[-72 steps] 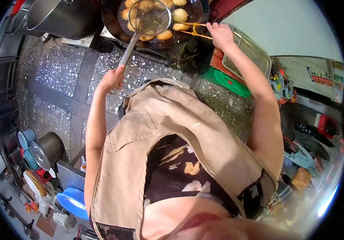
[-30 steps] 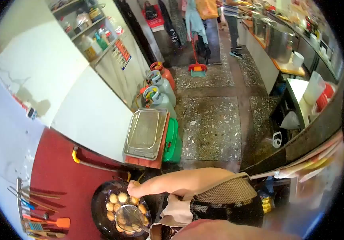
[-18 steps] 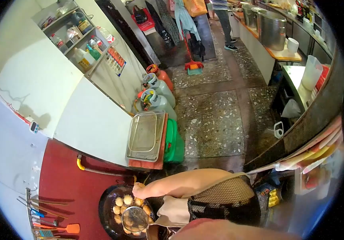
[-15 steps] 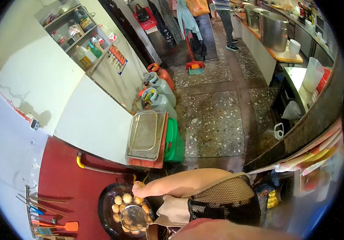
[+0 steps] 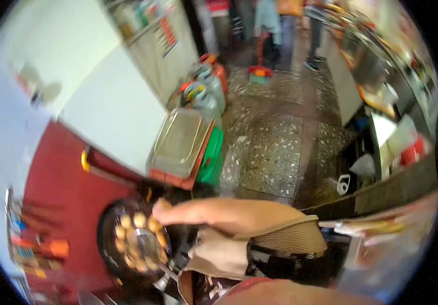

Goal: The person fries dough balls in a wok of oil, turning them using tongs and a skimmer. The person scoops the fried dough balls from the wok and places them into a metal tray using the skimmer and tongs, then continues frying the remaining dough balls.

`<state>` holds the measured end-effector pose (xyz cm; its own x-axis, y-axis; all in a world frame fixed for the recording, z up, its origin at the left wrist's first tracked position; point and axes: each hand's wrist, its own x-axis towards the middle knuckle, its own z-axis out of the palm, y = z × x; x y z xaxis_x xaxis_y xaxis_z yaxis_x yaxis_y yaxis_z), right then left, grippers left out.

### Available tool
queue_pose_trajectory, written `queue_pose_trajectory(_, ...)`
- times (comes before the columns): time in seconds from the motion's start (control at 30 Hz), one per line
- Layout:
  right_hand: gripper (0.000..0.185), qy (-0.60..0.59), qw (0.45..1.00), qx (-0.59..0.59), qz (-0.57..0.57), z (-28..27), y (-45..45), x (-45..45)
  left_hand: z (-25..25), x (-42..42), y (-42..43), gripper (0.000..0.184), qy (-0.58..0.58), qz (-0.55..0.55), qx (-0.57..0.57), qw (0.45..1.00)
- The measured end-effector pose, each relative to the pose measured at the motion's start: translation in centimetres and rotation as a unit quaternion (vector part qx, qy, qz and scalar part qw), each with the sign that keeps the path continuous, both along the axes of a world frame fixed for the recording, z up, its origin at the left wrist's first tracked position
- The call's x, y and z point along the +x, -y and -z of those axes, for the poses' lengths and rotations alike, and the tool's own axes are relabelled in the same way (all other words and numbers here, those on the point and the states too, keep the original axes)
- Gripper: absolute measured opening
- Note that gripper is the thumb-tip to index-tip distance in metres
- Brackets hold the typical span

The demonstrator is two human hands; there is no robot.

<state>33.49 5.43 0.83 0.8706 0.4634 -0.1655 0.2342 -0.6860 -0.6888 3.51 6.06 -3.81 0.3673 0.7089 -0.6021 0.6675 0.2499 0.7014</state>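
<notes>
My right hand (image 5: 162, 211) is at the upper right rim of a dark wok (image 5: 108, 249), fingers closed. What it grips, if anything, I cannot make out. Several round golden-brown balls (image 5: 139, 219) lie in the wok. Among them rests a round wire skimmer (image 5: 147, 243), its handle slanting down to the right toward my apron. My left forearm shows at the bottom edge, but the left hand is out of view.
A red surface (image 5: 71, 193) surrounds the wok on the left, with blurred utensils (image 5: 53, 248) along the wall. Clear lidded containers (image 5: 181, 140), a green bin (image 5: 211, 160) and gas cylinders (image 5: 206, 99) stand beyond. A person's legs (image 5: 314, 46) show near the far counter.
The whole view has shifted and blurred as my head turned. The wok and right hand appear further left and higher. The skimmer still lies among the balls.
</notes>
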Motion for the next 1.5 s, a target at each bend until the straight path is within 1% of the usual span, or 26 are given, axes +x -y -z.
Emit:
queue_pose_trajectory(0.03,0.017,0.218,0.944,-0.114,-0.219,1.6,0.1,0.9,0.1,-1.7,0.5,0.062,-0.003,-0.014,-0.004,1.000)
queue_pose_trajectory(0.07,0.017,0.069,0.984,-0.057,-0.155,2.3,-0.4,1.4,0.3,-3.3,1.3,0.062,-0.006,-0.023,-0.009,1.000)
queue_pose_trajectory(0.1,0.017,0.139,0.977,-0.067,-0.148,5.9,-1.8,1.8,0.1,-4.1,2.3,0.062,-0.011,-0.033,-0.015,0.999)
queue_pose_trajectory(0.13,0.017,0.072,0.996,-0.021,-0.058,9.5,-3.2,2.3,0.2,-4.6,2.8,0.062,-0.015,-0.042,-0.020,0.999)
queue_pose_trajectory(0.17,0.016,0.205,0.943,-0.107,-0.241,6.5,-1.0,2.6,-0.1,-4.7,2.9,0.062,-0.019,-0.052,-0.020,0.998)
queue_pose_trajectory(0.2,0.019,0.210,0.940,-0.106,-0.248,5.0,-0.8,2.6,-0.4,-5.2,3.0,0.062,-0.036,-0.066,-0.025,0.997)
queue_pose_trajectory(0.23,0.024,0.269,0.874,-0.203,-0.351,3.5,0.1,3.1,0.4,-5.6,3.4,0.062,-0.017,-0.079,-0.002,0.997)
queue_pose_trajectory(0.27,0.031,0.280,0.842,-0.240,-0.393,0.3,0.5,3.0,-0.3,-5.0,3.5,0.064,-0.060,-0.075,0.030,0.995)
queue_pose_trajectory(0.3,0.031,0.268,0.826,-0.286,-0.405,-1.0,0.4,2.7,-2.8,-4.1,3.7,0.064,-0.096,-0.042,0.011,0.994)
queue_pose_trajectory(0.33,0.044,0.252,0.822,-0.311,-0.404,-1.6,0.2,2.5,-1.4,-4.9,3.7,0.064,-0.089,-0.051,0.012,0.995)
queue_pose_trajectory(0.37,0.052,0.206,0.814,-0.344,-0.421,-2.8,-0.1,2.4,-0.3,-5.1,3.7,0.065,-0.047,-0.084,-0.017,0.995)
queue_pose_trajectory(0.4,0.051,0.217,0.815,-0.334,-0.421,-1.8,0.0,2.6,-3.0,-3.6,4.6,0.066,-0.052,-0.105,-0.028,0.993)
queue_pose_trajectory(0.43,0.048,0.225,0.819,-0.326,-0.416,-1.8,0.2,2.5,-2.4,-4.0,4.7,0.065,-0.042,-0.092,-0.028,0.994)
queue_pose_trajectory(0.53,0.045,0.221,0.819,-0.324,-0.418,-1.7,0.0,2.8,-0.9,-4.6,4.6,0.064,-0.056,-0.104,-0.022,0.993)
queue_pose_trajectory(0.57,0.046,0.218,0.817,-0.328,-0.420,-1.8,-0.2,2.9,-0.4,-4.8,4.4,0.060,-0.040,-0.111,-0.036,0.992)
queue_pose_trajectory(0.6,0.046,0.217,0.818,-0.330,-0.419,-1.9,-0.4,2.9,-0.7,-4.7,4.3,0.056,-0.024,-0.118,-0.049,0.991)
queue_pose_trajectory(0.63,0.046,0.215,0.817,-0.333,-0.418,-2.1,-0.4,2.9,-1.2,-4.5,4.3,0.056,-0.027,-0.123,-0.051,0.991)
queue_pose_trajectory(0.7,0.048,0.208,0.812,-0.344,-0.423,-2.4,-0.7,2.9,-2.0,-4.0,4.4,0.064,-0.052,-0.103,-0.051,0.992)
queue_pose_trajectory(0.77,0.048,0.215,0.811,-0.345,-0.421,-2.3,-0.8,2.9,-1.6,-4.0,4.3,0.064,-0.067,-0.107,-0.043,0.991)
queue_pose_trajectory(0.8,0.049,0.215,0.810,-0.345,-0.422,-2.0,-0.9,3.0,-1.6,-3.9,4.2,0.063,-0.043,-0.115,-0.053,0.991)
queue_pose_trajectory(0.87,0.050,0.211,0.811,-0.347,-0.421,-2.1,-0.9,2.9,-3.1,-3.3,4.4,0.059,-0.009,-0.133,-0.077,0.988)
queue_pose_trajectory(0.97,0.052,0.215,0.815,-0.334,-0.421,-1.8,-0.8,3.0,-2.3,-3.5,4.4,0.057,-0.020,-0.164,-0.079,0.983)
queue_pose_trajectory(1.1,0.052,0.219,0.809,-0.339,-0.427,-2.0,-1.0,2.8,-1.4,-3.3,4.6,0.059,0.015,-0.184,-0.058,0.981)
queue_pose_trajectory(1.23,0.049,0.222,0.808,-0.342,-0.425,-2.2,-0.8,2.6,-1.4,-3.5,4.5,0.061,-0.009,-0.149,-0.052,0.987)
queue_pose_trajectory(1.5,0.049,0.232,0.796,-0.357,-0.430,-2.3,-0.8,2.6,-1.1,-3.5,4.6,0.062,-0.015,-0.131,-0.043,0.990)
